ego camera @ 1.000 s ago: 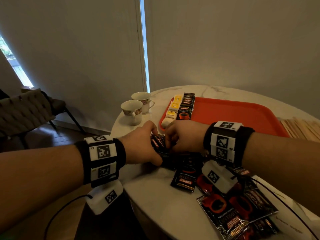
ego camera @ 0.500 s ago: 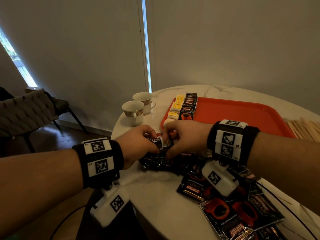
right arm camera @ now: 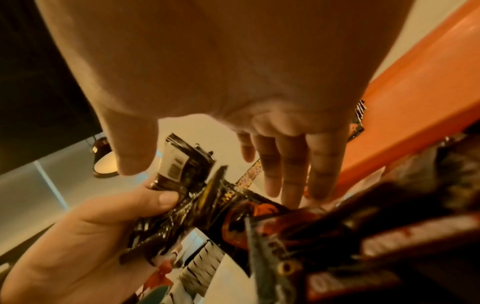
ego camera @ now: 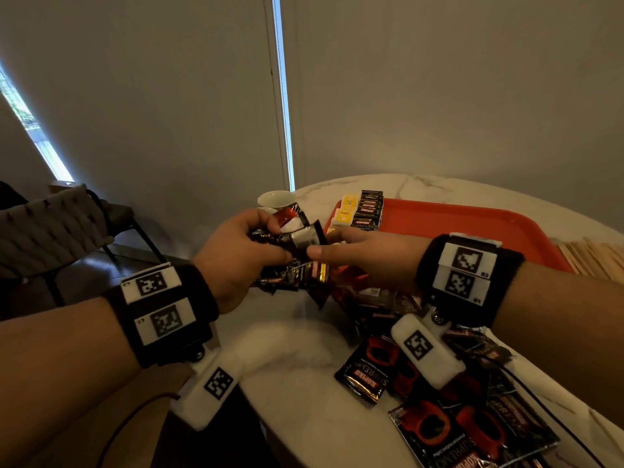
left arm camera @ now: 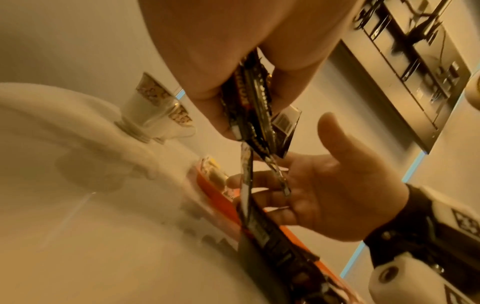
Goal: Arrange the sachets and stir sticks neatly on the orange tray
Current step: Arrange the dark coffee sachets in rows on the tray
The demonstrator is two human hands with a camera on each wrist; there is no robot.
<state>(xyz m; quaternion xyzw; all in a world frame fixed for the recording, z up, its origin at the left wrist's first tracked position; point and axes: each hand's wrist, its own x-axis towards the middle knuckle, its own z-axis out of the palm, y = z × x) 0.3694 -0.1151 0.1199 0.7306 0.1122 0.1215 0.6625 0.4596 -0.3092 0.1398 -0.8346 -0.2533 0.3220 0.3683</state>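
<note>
My left hand [ego camera: 266, 243] grips a bunch of black coffee sachets [ego camera: 299, 239] above the table edge, in front of the cups. In the left wrist view the bunch [left arm camera: 255, 111] hangs from its fingers. My right hand [ego camera: 341, 248] is beside the bunch with straight fingers [right arm camera: 291, 170] and thumb apart, holding nothing. The orange tray [ego camera: 466, 231] lies just beyond, with a row of yellow sachets [ego camera: 347, 206] and one of black sachets [ego camera: 370, 211] at its left end. Wooden stir sticks [ego camera: 599, 258] lie right of the tray.
Several loose black and red sachets [ego camera: 439, 400] are scattered on the white marble table [ego camera: 304, 417] under my right wrist. Two teacups [ego camera: 275, 198] stand left of the tray. A padded chair [ego camera: 50, 231] stands on the floor at the left.
The bunch of sachets has been lifted off the table by my left hand and moved toward the tray. My right hand, which was pinching a sachet, has spread its fingers.
</note>
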